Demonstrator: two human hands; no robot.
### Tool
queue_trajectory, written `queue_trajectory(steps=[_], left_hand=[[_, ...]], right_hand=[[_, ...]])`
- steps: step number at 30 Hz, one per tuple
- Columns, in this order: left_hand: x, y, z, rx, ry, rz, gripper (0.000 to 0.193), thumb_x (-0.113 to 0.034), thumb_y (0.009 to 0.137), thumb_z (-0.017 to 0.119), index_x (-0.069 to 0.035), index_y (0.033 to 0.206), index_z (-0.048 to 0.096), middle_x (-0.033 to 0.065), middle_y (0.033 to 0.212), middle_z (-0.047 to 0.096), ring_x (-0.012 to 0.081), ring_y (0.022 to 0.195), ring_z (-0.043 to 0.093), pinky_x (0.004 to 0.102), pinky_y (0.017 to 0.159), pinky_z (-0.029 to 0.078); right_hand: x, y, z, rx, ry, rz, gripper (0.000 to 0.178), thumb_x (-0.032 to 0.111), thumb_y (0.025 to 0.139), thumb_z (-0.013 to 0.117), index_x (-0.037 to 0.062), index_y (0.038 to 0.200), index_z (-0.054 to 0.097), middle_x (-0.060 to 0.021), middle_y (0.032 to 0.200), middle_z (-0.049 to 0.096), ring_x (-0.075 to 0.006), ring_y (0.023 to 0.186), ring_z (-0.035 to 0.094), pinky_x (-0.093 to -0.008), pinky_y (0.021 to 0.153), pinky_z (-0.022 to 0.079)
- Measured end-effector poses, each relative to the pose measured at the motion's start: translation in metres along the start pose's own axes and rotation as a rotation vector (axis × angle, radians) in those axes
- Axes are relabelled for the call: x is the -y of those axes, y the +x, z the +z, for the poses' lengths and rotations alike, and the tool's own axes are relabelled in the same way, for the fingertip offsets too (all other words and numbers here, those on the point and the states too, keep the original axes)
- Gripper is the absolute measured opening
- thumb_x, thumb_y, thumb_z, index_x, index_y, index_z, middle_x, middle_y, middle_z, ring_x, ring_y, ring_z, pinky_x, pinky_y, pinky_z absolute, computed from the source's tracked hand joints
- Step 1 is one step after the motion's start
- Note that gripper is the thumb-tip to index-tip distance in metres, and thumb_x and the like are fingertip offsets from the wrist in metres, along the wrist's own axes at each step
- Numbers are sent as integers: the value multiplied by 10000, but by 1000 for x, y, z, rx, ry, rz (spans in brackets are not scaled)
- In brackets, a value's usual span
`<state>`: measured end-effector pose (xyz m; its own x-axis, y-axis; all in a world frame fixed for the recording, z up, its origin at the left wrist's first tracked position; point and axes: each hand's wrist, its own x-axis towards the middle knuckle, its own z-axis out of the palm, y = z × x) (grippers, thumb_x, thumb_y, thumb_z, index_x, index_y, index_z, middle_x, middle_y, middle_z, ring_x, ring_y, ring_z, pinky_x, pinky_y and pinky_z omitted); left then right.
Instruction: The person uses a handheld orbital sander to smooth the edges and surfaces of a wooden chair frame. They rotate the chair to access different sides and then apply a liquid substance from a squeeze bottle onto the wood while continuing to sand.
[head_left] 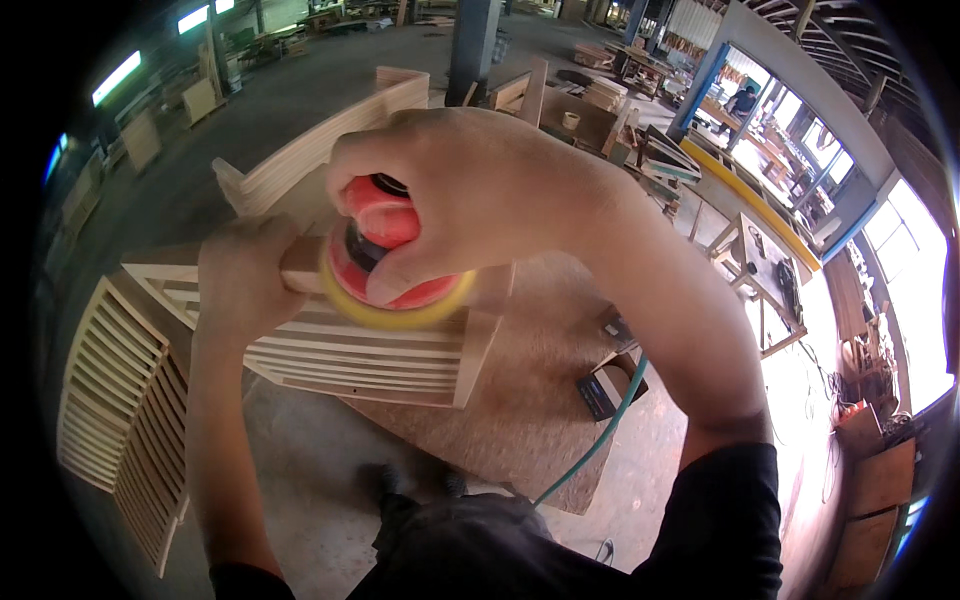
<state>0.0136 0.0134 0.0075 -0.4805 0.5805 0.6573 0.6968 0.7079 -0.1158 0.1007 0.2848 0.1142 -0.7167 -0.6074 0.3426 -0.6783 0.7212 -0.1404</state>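
Observation:
My right hand (470,180) is closed around a red round sander (388,222). Its yellow pad (400,315) is slightly blurred and lies at the edge rail of a slatted wooden panel (360,350). Just left of the sander, my left hand (245,275) grips the same rail, its fingers partly hidden. The panel is pale wood with several long parallel slats, and its near side reaches past the edge of a brown worktable (520,400). Where the pad meets the wood is partly hidden by the sander itself.
More slatted panels (110,380) stand at the left. Stacked curved wooden pieces (300,150) lie beyond my hands. A green hose (600,440) runs past a small dark box (605,390) on the right. A grey pillar (472,50) rises behind, and a small bench (760,265) stands farther right.

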Motion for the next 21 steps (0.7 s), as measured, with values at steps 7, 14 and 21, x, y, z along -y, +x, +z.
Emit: queue_trajectory(steps=[7, 14, 21], left_hand=[[-6, 3, -3, -13, 10, -17, 303, -152, 644, 836, -96, 875, 648, 127, 826, 675, 385, 803, 684, 507, 712, 535], [-4, 1, -2, -26, -4, -15, 304, -151, 635, 838, -108, 843, 620, 120, 782, 664, 389, 779, 682, 509, 687, 536], [-1, -1, -2, -11, 6, -13, 303, -139, 626, 833, -112, 846, 627, 122, 787, 670, 396, 800, 687, 510, 703, 539]], right_hand=[[-10, -2, 0, -20, -50, -19, 596, 479, 721, 873, 130, 1171, 697, -130, 1006, 765, -341, 948, 754, -456, 823, 602], [-16, -6, -3, -12, -43, -67, 597, 493, 725, 873, 130, 1162, 688, -130, 1020, 763, -342, 954, 753, -458, 826, 603], [1, 0, 0, 19, -26, -62, 605, 483, 708, 879, 147, 1174, 690, -127, 1039, 767, -329, 953, 766, -443, 827, 614]])
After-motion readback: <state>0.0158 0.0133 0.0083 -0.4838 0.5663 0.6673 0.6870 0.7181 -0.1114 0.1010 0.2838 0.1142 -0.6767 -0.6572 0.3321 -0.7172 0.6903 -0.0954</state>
